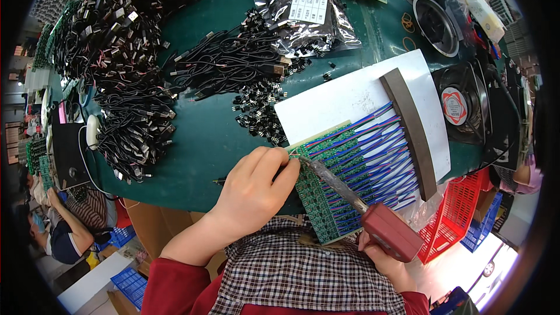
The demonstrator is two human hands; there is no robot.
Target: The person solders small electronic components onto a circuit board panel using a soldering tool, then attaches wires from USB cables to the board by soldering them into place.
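Note:
My left hand [251, 189] is closed in a pinch at the upper left corner of a green circuit board panel [318, 189]. What its fingertips hold is too small to make out. In my right hand [385, 262] is a soldering gun [392, 232] with a dark red body. Its long barrel slants up and left, and the tip sits beside my left fingertips at the board's edge. Rows of blue, red and black wires [379, 157] run from the board to the right. A dark bar [411, 134] lies across their far ends. Beneath them is a white sheet [344, 99].
Bundles of black USB cables [128, 81] are heaped at the left, with another bundle [227, 61] mid-table. Small black connectors [259, 111] lie beside the white sheet, near a plastic bag [309, 17]. A fan [461, 102], a metal dish [436, 26] and a red basket [452, 213] stand right.

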